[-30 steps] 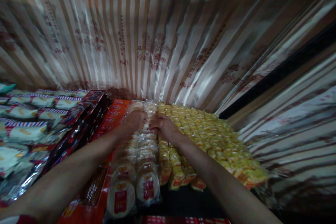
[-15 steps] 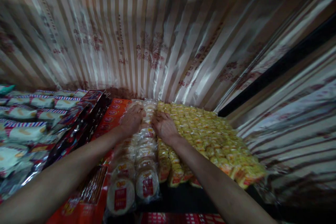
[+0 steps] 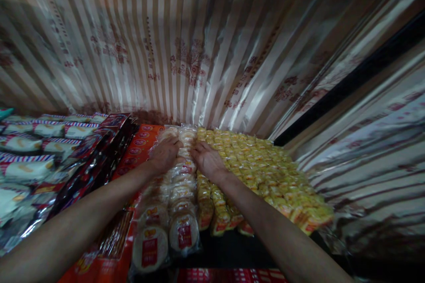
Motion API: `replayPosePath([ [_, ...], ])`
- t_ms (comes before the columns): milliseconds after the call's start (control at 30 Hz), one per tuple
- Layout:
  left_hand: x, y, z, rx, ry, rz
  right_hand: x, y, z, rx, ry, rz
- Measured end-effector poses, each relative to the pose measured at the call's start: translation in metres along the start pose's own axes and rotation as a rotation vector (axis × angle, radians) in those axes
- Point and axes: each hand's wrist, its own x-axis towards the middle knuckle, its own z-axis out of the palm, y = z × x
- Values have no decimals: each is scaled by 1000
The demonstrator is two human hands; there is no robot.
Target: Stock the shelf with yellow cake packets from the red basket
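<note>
1. The left hand (image 3: 165,153) is pressing flat, fingers spread and gripping nothing, on the round cracker packs (image 3: 172,199).
2. The right hand (image 3: 207,159) is lying likewise, palm down, beside it.
3. The packs are lying between the orange boxes (image 3: 139,148) and the yellow packets (image 3: 265,168).

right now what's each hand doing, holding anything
Left hand: fingers curled, pressing on the round cracker packs; grip cannot be told.
Right hand: open, flat beside them.
</note>
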Motion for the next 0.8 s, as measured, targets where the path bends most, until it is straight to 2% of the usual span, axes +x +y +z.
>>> replayPosePath([
  [133, 3, 3, 0, -1, -5, -39, 6, -4, -2, -51, -38, 81],
  [267, 6, 12, -6, 51, -37, -78, 5, -4, -4, -14, 11, 118],
  [333, 7, 15, -8, 65, -47, -90, 2, -4, -7, 66, 54, 78],
  [400, 7, 17, -9, 70, -53, -99, -2, -6, -11, 172, 62, -24],
  [467, 7, 16, -8, 67, -52, -105, -4, -11, -14, 260, 27, -130],
  [533, 6, 15, -7, 60, -39, -102, -3, -18, -16, 300, -32, -175],
  [667, 6, 16, -8, 66, -47, -115, 2, -26, -16, 304, -128, -132],
  [800, 5, 18, -10, 63, -83, -143, 2, -19, -16, 313, -158, -60],
])
